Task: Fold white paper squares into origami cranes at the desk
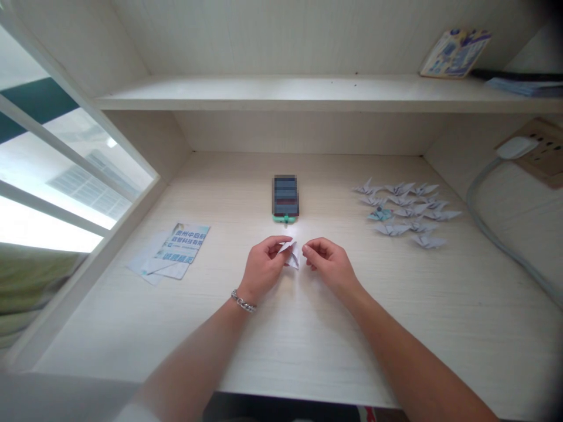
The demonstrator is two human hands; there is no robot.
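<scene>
A small piece of folded white paper (294,255) is pinched between the thumb and fingers of my left hand (265,264), above the middle of the desk. Just to its right is my right hand (329,261), its thumb and fingertips drawn together in a pinch. A narrow gap shows between those fingertips and the paper. Whether anything tiny is in that pinch, I cannot make out. Several folded paper cranes (409,210) stand in a group on the right, mostly white, and a blue-green crane (380,214) is among them.
A phone (285,196) lies behind my hands, its screen blurred. Printed paper sheets (179,251) are on the left. A shelf (281,104) spans the back, with a colourful box (455,54) on it. At right, a cable (488,228) runs from the wall socket (539,152).
</scene>
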